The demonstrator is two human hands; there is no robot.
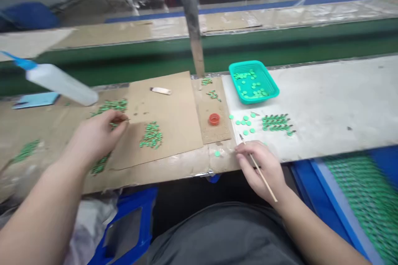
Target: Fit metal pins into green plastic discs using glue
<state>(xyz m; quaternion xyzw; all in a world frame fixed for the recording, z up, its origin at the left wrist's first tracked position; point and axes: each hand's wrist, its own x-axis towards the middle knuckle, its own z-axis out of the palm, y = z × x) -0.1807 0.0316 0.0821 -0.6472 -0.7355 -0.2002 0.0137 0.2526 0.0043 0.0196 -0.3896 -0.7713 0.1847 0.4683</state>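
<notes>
My left hand (99, 136) is over the cardboard at the left, thumb and fingertips pinched together; what they hold, if anything, is too small to make out. Piles of small green pieces (113, 105) lie behind and below it, and another heap (151, 136) is to its right. My right hand (261, 165) grips a thin paintbrush (261, 174) with a pale handle, its dark tip pointing up and left. Loose green discs (243, 123) lie just beyond that hand. Rows of green pieces with dark tips (275, 122) stand to their right. A red cap (214, 119) sits on the cardboard strip.
A turquoise basket (273, 87) of green discs stands at the back. At left, a white squeeze bottle (62, 83) with a blue nozzle leans over a light-blue flat item (37, 99). A grey post (191, 12) rises behind the table. A blue crate (336, 207) stands lower right.
</notes>
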